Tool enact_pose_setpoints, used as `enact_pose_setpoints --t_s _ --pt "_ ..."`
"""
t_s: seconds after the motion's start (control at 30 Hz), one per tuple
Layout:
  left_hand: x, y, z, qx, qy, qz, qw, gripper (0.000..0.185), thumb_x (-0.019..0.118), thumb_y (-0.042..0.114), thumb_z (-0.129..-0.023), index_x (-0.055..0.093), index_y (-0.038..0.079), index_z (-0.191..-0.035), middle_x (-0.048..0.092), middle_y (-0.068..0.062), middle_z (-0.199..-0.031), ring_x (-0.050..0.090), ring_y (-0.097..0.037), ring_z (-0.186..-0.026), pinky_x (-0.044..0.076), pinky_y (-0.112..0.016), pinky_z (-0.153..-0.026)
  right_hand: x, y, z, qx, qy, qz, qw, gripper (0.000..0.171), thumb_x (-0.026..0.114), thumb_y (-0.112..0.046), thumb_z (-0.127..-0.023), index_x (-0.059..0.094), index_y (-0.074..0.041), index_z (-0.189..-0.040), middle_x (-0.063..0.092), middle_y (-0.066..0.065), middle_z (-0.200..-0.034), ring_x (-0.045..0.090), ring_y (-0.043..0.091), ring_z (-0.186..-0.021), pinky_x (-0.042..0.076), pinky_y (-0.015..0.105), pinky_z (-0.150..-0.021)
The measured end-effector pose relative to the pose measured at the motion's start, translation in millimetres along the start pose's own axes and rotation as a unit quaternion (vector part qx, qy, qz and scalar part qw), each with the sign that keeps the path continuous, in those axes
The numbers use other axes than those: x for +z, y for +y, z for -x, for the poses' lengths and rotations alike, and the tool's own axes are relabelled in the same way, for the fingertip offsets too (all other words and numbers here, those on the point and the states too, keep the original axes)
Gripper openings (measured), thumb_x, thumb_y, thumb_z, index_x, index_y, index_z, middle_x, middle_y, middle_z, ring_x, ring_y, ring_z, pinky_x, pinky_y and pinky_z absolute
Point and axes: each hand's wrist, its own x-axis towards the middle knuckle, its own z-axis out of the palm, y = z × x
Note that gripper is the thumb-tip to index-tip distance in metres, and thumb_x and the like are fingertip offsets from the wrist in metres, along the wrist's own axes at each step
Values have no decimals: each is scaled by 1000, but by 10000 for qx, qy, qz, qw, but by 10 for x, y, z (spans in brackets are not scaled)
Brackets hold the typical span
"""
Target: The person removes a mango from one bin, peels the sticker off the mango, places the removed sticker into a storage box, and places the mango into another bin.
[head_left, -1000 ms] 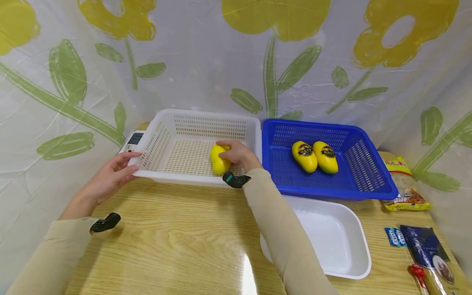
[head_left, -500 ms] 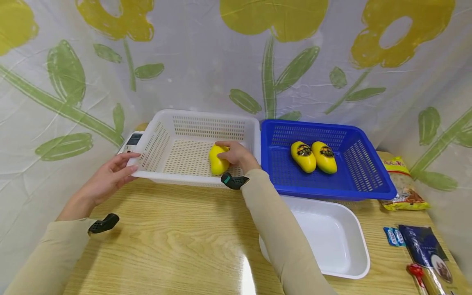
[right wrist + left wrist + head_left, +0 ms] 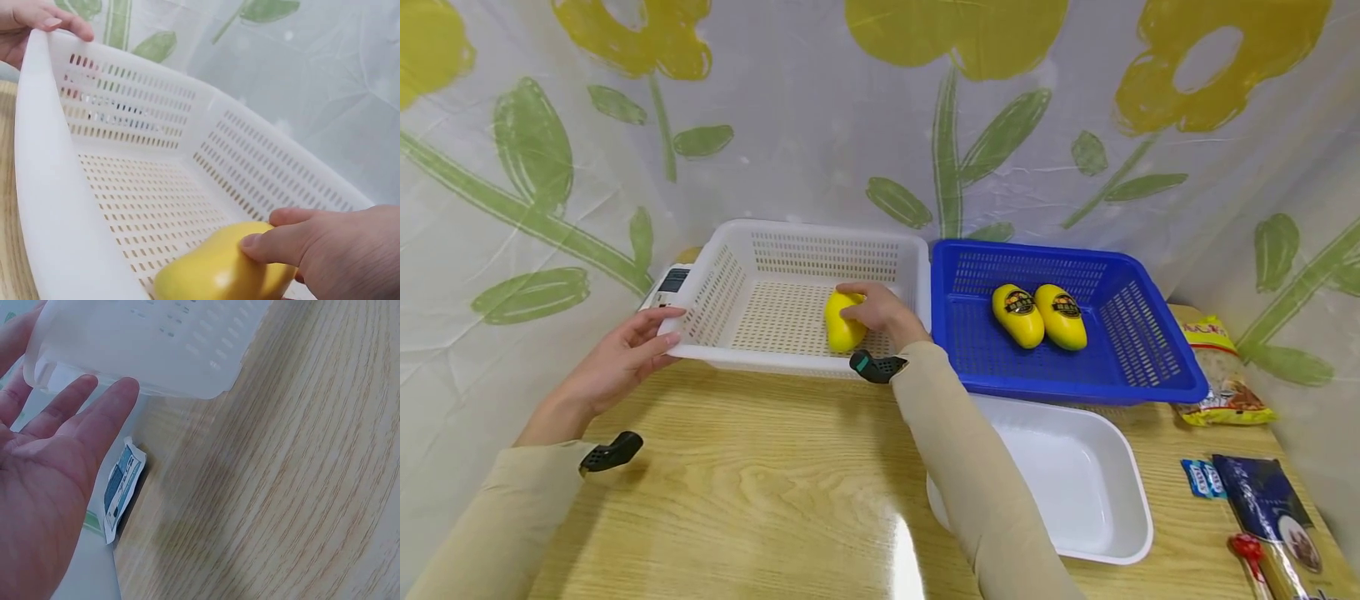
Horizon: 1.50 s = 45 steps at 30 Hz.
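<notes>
My right hand (image 3: 878,313) grips a yellow mango (image 3: 842,323) inside the white plastic basket (image 3: 827,362). In the right wrist view, the thumb lies over the mango (image 3: 215,269), and part of the fingers is hidden behind the fruit. At the basket's left front corner, my left hand (image 3: 625,360) holds the rim between thumb and fingers. The left wrist view shows fingers of that hand (image 3: 47,462) at the basket's rim (image 3: 144,384). Two more mangoes, one at left (image 3: 1018,317) and one at right (image 3: 1061,317), lie side by side in the blue basket (image 3: 1067,387), both with dark labels.
A white tray (image 3: 1138,508) stands in front of the blue basket, partly beneath my right forearm. To the right are a yellow food bag (image 3: 1221,375), small blue packets (image 3: 1204,479), a dark blue package (image 3: 1262,500) and a red-headed item (image 3: 1247,547). A flowered curtain (image 3: 805,150) hangs behind.
</notes>
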Motion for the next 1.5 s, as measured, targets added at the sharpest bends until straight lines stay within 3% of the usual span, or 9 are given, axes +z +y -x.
enact_pose_setpoints --t_s 0.1,0.3,0.4,0.63,0.83,1.0,1.17,1.3,1.5 --pt "12 6 -9 -35 -42 14 10000 42 50 6 -102 39 6 -143 35 -9 -139 55 -9 -111 51 -23 -91 -17 4 5 -17 68 -46 10000 47 63 -16 -95 55 -23 -141 39 6 -152 42 26 -130 43 39 -104" --pt "23 7 -1 -65 -67 118 9999 41 49 5 -102 40 5 -142 36 -7 -139 56 -9 -110 51 -22 -90 -156 -37 111 -345 12 -107 9993 45 60 -16 -97 54 -18 -142 37 7 -154 29 27 -142 30 43 -113" --pt "27 7 -2 -61 -49 140 9999 41 50 5 -102 40 6 -142 38 -6 -138 55 -9 -111 51 -21 -89 -288 -84 259 -513 -104 -37 9986 43 59 -20 -98 54 -20 -141 38 5 -153 36 29 -138 35 44 -110" --pt "16 26 -12 -131 32 170 9998 42 51 6 -101 40 8 -141 38 -5 -137 55 -8 -110 51 -21 -90 -623 -99 878 -1606 96 715 9844 36 57 -28 -100 59 -21 -135 43 2 -149 45 26 -130 42 43 -103" --pt "40 26 -27 -274 210 -76 9994 45 52 10 -102 38 8 -144 29 -9 -144 52 -7 -111 51 -18 -89 -844 264 1591 -2120 274 81 9769 35 59 -21 -99 59 -12 -134 46 5 -146 50 25 -127 44 40 -103" --pt "44 24 -23 -418 343 -285 9981 47 53 12 -101 37 9 -145 26 -11 -146 52 -6 -111 50 -17 -88 -943 690 2178 -1902 628 -665 9775 35 60 -17 -99 58 -9 -133 53 5 -138 53 21 -123 47 28 -99" --pt "26 15 -21 -424 283 -249 9984 46 53 13 -101 39 12 -145 23 -10 -148 51 -5 -110 50 -16 -88 -930 1120 2646 -1687 1199 -1455 9675 37 56 -10 -100 54 -3 -136 58 4 -132 55 17 -120 48 20 -94" --pt "16 8 -37 -380 252 -149 9988 45 53 11 -101 40 12 -145 24 -10 -148 51 -5 -111 50 -16 -88 -891 1444 2907 -1301 1589 -2008 9579 37 53 -9 -101 51 2 -136 59 0 -131 57 12 -117 49 20 -93" --pt "-1 -31 -38 -259 117 47 9996 44 51 7 -101 41 12 -144 29 -7 -144 53 -5 -109 51 -17 -87 -946 1805 3132 -684 2050 -2187 9516 40 53 -15 -102 49 1 -139 62 -2 -125 61 7 -110 50 18 -90"
